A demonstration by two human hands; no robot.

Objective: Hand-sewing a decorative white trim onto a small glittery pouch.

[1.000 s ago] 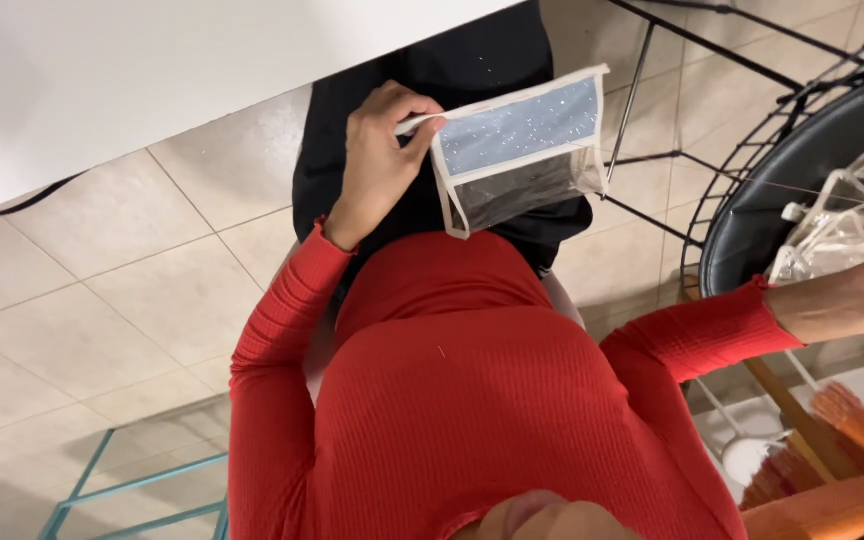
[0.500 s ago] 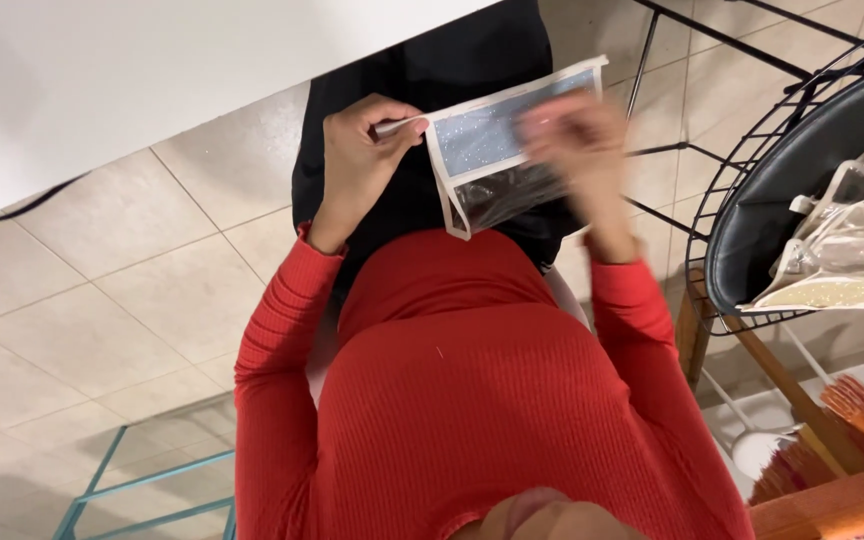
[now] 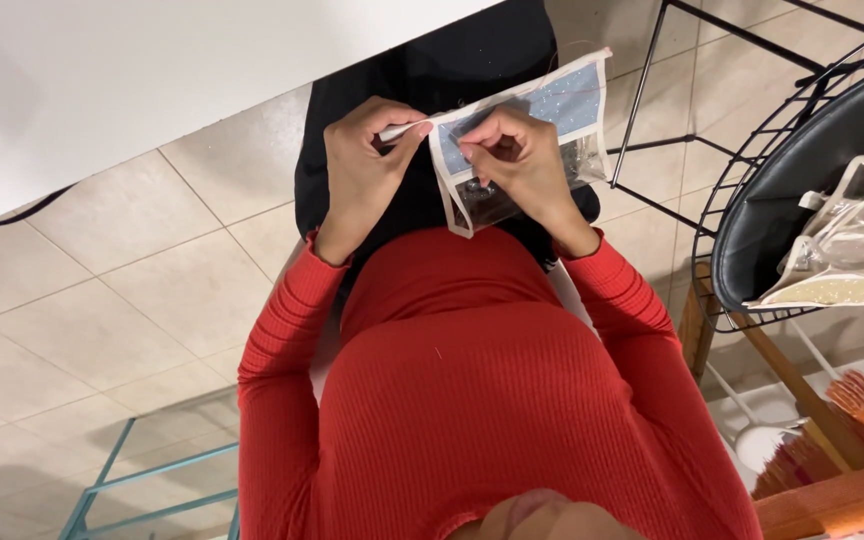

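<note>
Over my lap, clad in black, I hold a small pouch made of blue dotted fabric and clear plastic with cream edging. My left hand pinches the cream strip at the pouch's upper left corner. The fingertips of my right hand are closed on the pouch's front near its left edge, and the hand covers the clear lower part. A thin thread curves above the pouch's top edge. I cannot tell if a needle is between the fingers. My sleeves are red.
A white tabletop fills the upper left. At the right stands a black wire chair with a dark seat, and another clear, cream-trimmed pouch lies on it. There is beige tile floor at the left and a teal metal frame at the lower left.
My right hand has come in from the wire chair at the right to the pouch and closed its fingers on the front. The left hand has kept its grip.
</note>
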